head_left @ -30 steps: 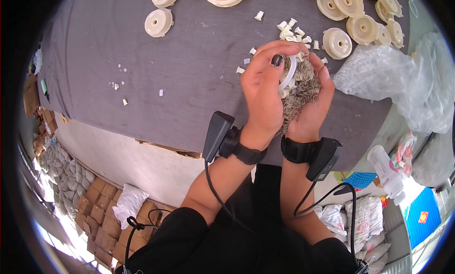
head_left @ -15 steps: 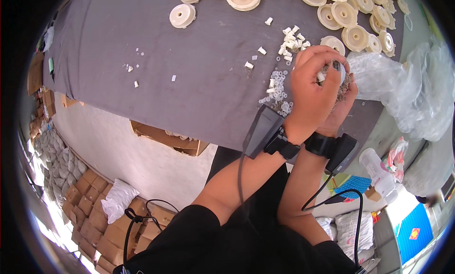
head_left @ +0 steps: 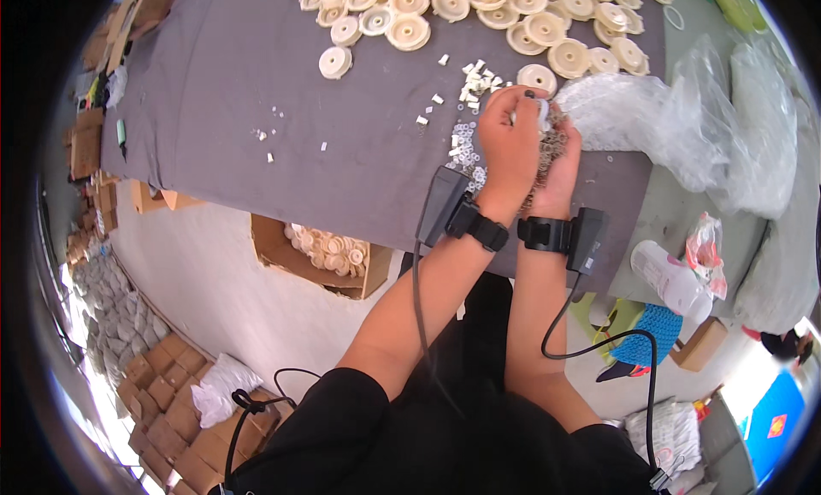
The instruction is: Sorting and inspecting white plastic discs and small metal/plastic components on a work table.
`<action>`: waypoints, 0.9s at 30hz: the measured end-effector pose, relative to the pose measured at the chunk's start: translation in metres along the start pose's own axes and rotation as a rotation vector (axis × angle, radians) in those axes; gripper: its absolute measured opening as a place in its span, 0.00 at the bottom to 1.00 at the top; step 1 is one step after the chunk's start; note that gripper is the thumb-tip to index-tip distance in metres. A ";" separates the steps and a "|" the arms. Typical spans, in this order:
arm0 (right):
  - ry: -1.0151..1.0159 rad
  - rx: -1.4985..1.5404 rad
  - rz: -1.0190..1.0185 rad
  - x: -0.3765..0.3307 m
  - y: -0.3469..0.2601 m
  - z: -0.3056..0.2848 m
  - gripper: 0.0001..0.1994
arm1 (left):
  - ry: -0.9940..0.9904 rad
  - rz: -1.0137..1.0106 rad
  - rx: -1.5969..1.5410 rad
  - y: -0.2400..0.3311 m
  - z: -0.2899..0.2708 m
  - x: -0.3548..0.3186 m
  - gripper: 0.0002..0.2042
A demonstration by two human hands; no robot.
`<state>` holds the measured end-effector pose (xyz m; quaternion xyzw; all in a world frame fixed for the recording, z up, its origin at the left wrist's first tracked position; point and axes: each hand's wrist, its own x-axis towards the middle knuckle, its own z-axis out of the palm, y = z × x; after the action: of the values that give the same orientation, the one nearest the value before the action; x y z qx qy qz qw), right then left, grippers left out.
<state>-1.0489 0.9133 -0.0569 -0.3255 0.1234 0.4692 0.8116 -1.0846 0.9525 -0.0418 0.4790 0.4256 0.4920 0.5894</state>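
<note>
My left hand (head_left: 506,144) is closed, its thumb and fingers pinching a small white plastic part (head_left: 543,112). My right hand (head_left: 560,180) is close beside it, palm side partly showing, its fingers mostly hidden. Between the two hands lies a heap of small metal springs (head_left: 550,153). Left of my left hand are scattered translucent washers (head_left: 464,144). White flanged bushings (head_left: 472,82) form a loose group just beyond. A cream plastic wheel (head_left: 537,77) rests past my fingertips.
Many cream wheels (head_left: 409,31) cover the far side of the grey tablecloth (head_left: 342,187). Crumpled clear plastic bags (head_left: 684,118) lie to the right, with a white bottle (head_left: 671,281) nearer. A cardboard box of parts (head_left: 333,255) stands below the table's front edge.
The view has shifted, so the table and its far wheels show more. My hands stay together by the springs. The left hand still pinches the small white part.
</note>
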 end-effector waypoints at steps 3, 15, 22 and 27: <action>-0.042 0.143 0.054 -0.009 -0.002 0.002 0.15 | -0.017 -0.115 -0.045 0.005 -0.001 -0.005 0.08; -0.125 0.342 -0.062 -0.052 0.002 0.015 0.12 | -0.207 -0.179 -0.133 0.042 -0.012 -0.023 0.09; -0.118 0.380 -0.156 -0.072 0.012 0.008 0.13 | -0.313 -0.123 -0.065 0.052 -0.022 -0.041 0.11; -0.110 0.439 -0.224 -0.091 0.007 0.000 0.13 | -0.396 -0.142 -0.074 0.061 -0.018 -0.061 0.11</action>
<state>-1.1032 0.8535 -0.0134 -0.1273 0.1410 0.3553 0.9152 -1.1220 0.8986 0.0164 0.5132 0.3158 0.3610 0.7118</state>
